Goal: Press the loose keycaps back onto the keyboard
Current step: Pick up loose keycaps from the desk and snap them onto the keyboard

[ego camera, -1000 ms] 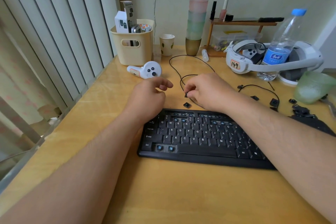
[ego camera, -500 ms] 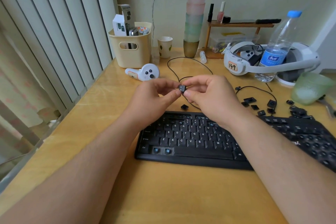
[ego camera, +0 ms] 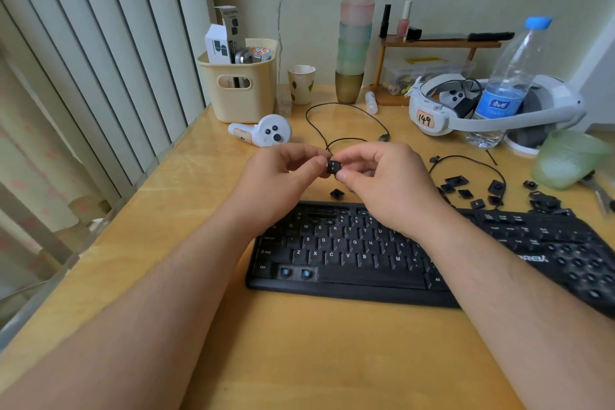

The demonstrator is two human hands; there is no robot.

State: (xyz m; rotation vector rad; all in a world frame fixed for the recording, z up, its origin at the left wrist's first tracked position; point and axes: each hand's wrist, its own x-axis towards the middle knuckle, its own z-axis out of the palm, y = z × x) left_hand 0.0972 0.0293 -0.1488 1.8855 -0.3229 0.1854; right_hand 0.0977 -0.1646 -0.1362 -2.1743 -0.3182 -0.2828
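Soft, even daylight comes from the blinds (ego camera: 100,60) left of the desk (ego camera: 299,343); shadows faint, edges bowed, right margin slightly blurred.

the print on the keycap (ego camera: 333,166) pinched between the left hand (ego camera: 283,176) and right hand (ego camera: 382,183) is too small to read. the right forearm hides the middle of the keyboard (ego camera: 349,253), and the keyboard's right end runs off the picture's edge. the loose keycaps (ego camera: 466,191) beside it are too small to tell apart.
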